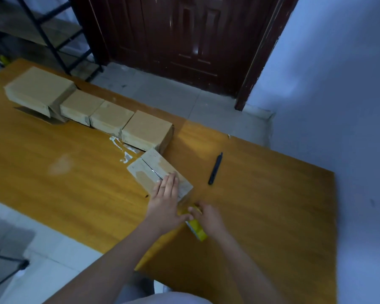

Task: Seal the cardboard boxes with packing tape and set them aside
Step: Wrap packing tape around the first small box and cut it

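A small cardboard box (150,170) lies near the middle of the orange table (64,167), its top flaps meeting along a seam. My left hand (166,194) presses flat on the near end of that top, fingers straight. Just right of it, my right hand (207,218) grips a yellow roll of packing tape (198,230) at the box's near corner; a clear strip runs from the roll up to the box. Several more cardboard boxes (145,130) stand in a row along the far edge, the leftmost one (38,91) being larger.
A black utility knife (215,168) lies on the table to the right of the box. Scraps of clear tape (125,152) are stuck to the table beside the row. A dark wooden door (184,40) and a metal shelf (42,36) stand beyond the table.
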Demonstrator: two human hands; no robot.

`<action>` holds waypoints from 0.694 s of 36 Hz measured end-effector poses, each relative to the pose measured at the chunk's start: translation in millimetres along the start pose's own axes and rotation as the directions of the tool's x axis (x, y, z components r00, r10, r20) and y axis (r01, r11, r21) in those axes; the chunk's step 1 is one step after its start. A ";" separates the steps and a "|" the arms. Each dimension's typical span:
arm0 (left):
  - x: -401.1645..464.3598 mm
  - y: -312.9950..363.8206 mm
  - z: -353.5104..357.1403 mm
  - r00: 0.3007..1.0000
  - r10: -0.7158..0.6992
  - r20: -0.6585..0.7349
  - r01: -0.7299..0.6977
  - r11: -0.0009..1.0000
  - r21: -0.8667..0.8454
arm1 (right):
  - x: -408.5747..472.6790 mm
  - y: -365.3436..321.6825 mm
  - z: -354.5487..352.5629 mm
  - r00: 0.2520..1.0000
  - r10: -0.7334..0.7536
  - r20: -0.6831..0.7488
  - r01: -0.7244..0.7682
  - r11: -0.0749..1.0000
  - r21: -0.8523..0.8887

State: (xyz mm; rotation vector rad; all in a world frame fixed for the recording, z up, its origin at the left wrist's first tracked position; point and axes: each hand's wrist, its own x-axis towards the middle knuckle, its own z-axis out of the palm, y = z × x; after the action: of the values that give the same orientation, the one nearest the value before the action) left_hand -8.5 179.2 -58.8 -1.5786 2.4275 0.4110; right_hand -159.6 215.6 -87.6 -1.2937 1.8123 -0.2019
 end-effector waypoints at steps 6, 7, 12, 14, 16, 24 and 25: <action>3.1 -1.6 3.3 0.999 0.045 0.021 -0.044 0.998 -0.042 | 12.3 14.6 -24.5 0.999 0.031 0.010 -0.032 0.982 0.186; 3.2 -2.2 4.4 0.999 0.041 0.021 -0.040 0.998 -0.045 | 21.8 16.8 -30.4 0.995 0.079 -0.055 -0.069 0.983 0.168; 3.3 -6.4 11.9 0.998 0.041 -0.049 -0.043 0.998 -0.035 | 76.8 8.1 -54.4 0.937 0.243 -0.253 -0.191 0.958 0.212; 3.0 -7.8 13.5 0.997 0.040 -0.069 -0.041 0.999 -0.022 | 97.0 1.9 -55.2 0.919 0.275 -0.281 -0.225 0.954 0.198; 3.5 -8.7 13.8 0.996 0.037 -0.080 -0.037 0.999 -0.009 | 112.7 -0.1 -50.1 0.908 0.294 -0.299 -0.268 0.955 0.124; 2.5 -2.9 6.8 0.998 0.027 -0.061 -0.022 0.996 0.081 | 111.0 20.1 -45.2 0.919 0.095 -0.382 -0.218 0.931 -0.294; 2.2 -1.8 5.0 0.999 0.019 -0.035 -0.016 0.996 0.089 | 108.0 26.6 -47.8 0.926 0.078 -0.369 -0.195 0.936 -0.293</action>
State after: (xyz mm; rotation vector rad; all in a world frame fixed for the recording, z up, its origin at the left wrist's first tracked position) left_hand -7.5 178.3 -64.4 -1.5418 2.4520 0.2760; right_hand -220.5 121.8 -133.7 -1.4141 2.3133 -0.0570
